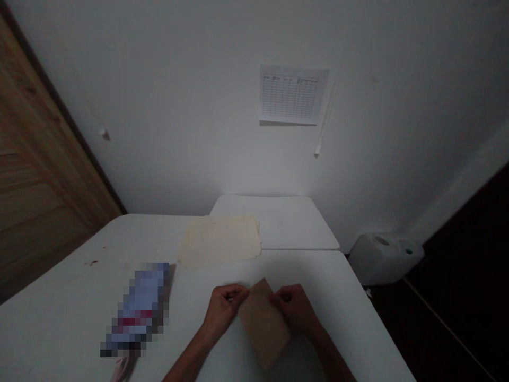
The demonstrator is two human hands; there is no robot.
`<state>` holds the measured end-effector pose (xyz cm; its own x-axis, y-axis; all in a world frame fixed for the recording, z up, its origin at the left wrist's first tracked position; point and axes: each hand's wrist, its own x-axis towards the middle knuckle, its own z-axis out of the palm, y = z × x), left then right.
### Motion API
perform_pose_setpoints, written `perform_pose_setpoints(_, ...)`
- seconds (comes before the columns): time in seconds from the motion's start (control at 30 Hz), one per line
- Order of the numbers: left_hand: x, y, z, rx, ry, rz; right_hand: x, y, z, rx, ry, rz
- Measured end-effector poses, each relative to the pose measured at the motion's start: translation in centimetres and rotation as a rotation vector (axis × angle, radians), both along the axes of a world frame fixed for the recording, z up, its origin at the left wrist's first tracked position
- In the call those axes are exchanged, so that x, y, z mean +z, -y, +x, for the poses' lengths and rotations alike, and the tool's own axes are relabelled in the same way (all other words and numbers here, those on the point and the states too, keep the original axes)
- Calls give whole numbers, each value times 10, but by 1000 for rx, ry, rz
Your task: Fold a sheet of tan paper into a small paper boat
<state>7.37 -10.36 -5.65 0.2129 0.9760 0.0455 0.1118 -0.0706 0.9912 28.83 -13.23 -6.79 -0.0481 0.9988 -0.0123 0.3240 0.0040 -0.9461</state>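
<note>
A piece of brown paper point(264, 326), perhaps an envelope or small bag, is tilted over the white table at the bottom centre. My left hand point(225, 307) pinches its upper left edge between thumb and fingers. On the opposite side, my right hand point(296, 307) grips the upper right edge the same way. One corner points away from me between the two hands. Beyond them lies a stack of cream-coloured sheets point(220, 241) with uneven edges.
The white table point(186, 329) meets a smaller white surface point(296, 223) by the wall. A blurred-out bluish object point(139, 302) lies at left. A printed table sheet point(292, 95) hangs on the wall. A white plastic container point(384, 257) stands right, beyond the table edge; a wooden door point(35, 143) is left.
</note>
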Motion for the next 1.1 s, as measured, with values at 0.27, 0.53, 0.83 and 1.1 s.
perform_pose_setpoints(0.27, -3, -1, 0, 5, 30, -9, 0, 1, 0, 18, -18, -20)
perform_pose_setpoints(0.53, 1, -1, -2, 50, -7, 47, -4, -1, 3, 29, 36, -1)
perform_pose_setpoints(0.83, 4, -3, -7, 96, 22, 27, -1, 0, 4, 89, 31, -1)
perform_pose_setpoints(1.1, 1, -5, -8, 118, 27, 18, -10, -2, 5, 96, -7, -32)
